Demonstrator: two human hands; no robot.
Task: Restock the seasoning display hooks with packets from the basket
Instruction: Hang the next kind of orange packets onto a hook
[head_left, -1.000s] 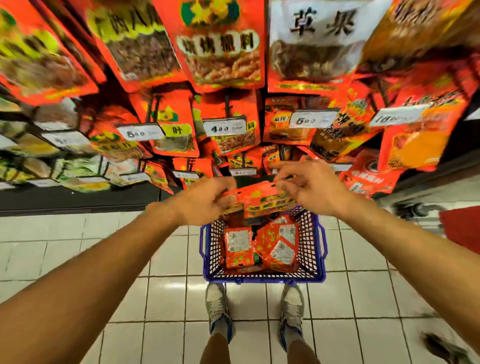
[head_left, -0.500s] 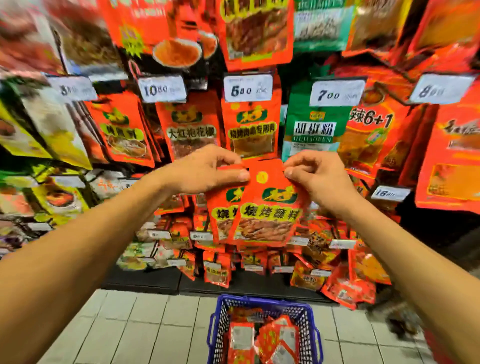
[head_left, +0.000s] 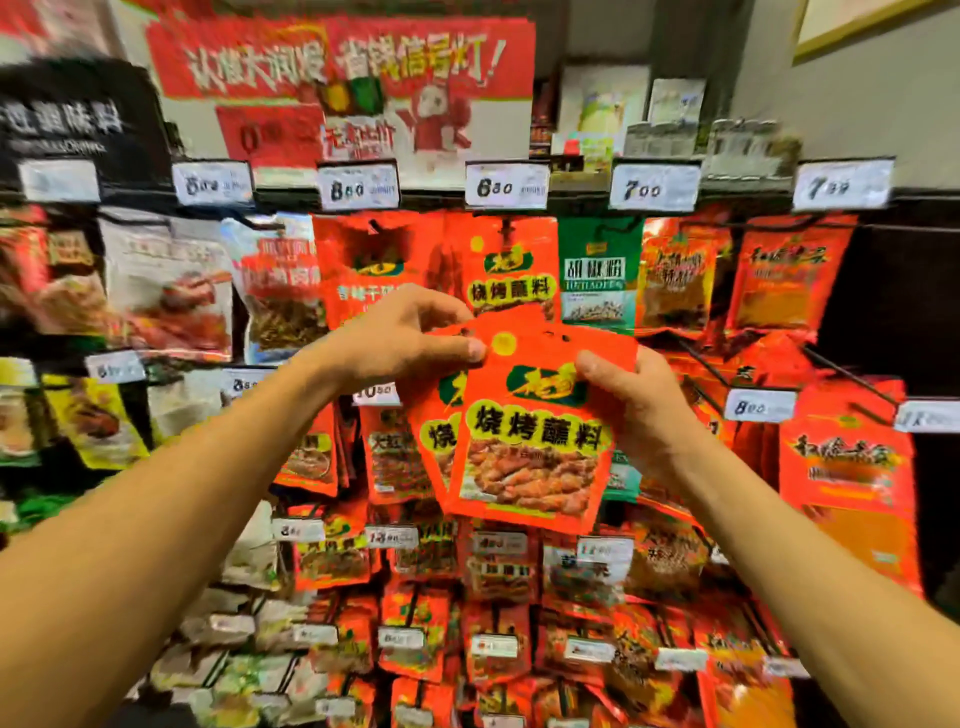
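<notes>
Head view. Two red seasoning packets (head_left: 530, 436) are held up in front of the display, one overlapping the other. The left hand (head_left: 400, 338) pinches the top-left corner of the packets between thumb and curled fingers (head_left: 475, 349). The right hand (head_left: 636, 410) grips the right edge, with the thumb laid across the front face just below the hang hole and the remaining fingers hidden behind the packets.

Compared with half a second earlier, the packets have been raised further: the basket, then visible at the bottom edge, is now out of view, and the top row of price tags has come into frame. The 6.80 price tag (head_left: 506, 186) now sits directly above the fingers. The matching hung packet (head_left: 511, 270), printed with the same design, hangs just above and behind the held packets on its hook (head_left: 506, 228).

It is judged that the correct hook has been located and the lift from the basket is complete. The packets are not yet on the hook; the hang holes lie below the hook tip. The next step is judged to require the holes of both packets to be aligned and threaded over the tip. A green packet (head_left: 600, 275) hangs just right of the target, so sideways drift should be avoided.
</notes>
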